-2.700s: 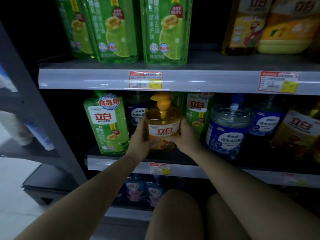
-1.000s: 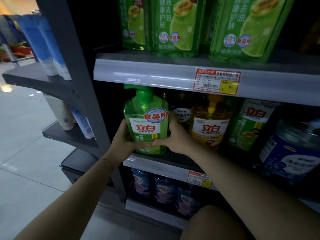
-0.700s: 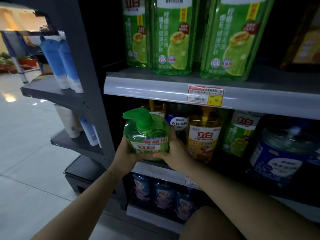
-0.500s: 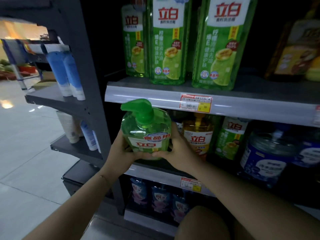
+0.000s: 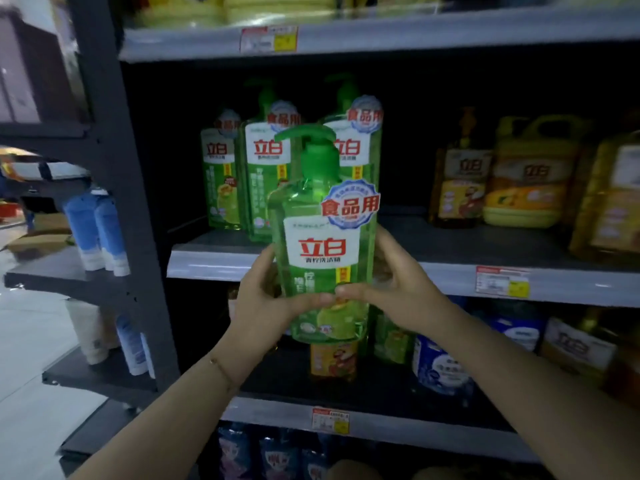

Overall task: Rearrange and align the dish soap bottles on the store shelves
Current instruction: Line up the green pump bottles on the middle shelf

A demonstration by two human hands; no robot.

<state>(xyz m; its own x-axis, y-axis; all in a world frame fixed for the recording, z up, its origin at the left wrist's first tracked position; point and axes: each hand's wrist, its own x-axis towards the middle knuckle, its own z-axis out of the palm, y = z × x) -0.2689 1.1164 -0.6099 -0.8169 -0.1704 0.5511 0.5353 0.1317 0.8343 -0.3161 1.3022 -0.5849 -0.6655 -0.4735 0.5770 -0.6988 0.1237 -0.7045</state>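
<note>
I hold a green pump bottle of dish soap [image 5: 323, 251] upright in the air, in front of the middle shelf [image 5: 214, 263]. My left hand [image 5: 266, 299] grips its left side and my right hand [image 5: 398, 289] grips its right side, thumbs meeting across the label. Behind it three matching tall green bottles [image 5: 263, 174] stand in a group on that shelf. The lower part of the held bottle hides an orange bottle [image 5: 332, 362] on the shelf below.
Yellow and orange soap bottles [image 5: 519, 181] stand at the right of the middle shelf. Blue jugs [image 5: 440, 368] sit on the lower shelf. A dark steel upright [image 5: 117, 168] bounds the bay on the left, with blue tubes [image 5: 93, 230] beyond it.
Both hands lifted the green pump bottle off the lower shelf and raised it upright to the level of the shelf above. The view tilted upward.
</note>
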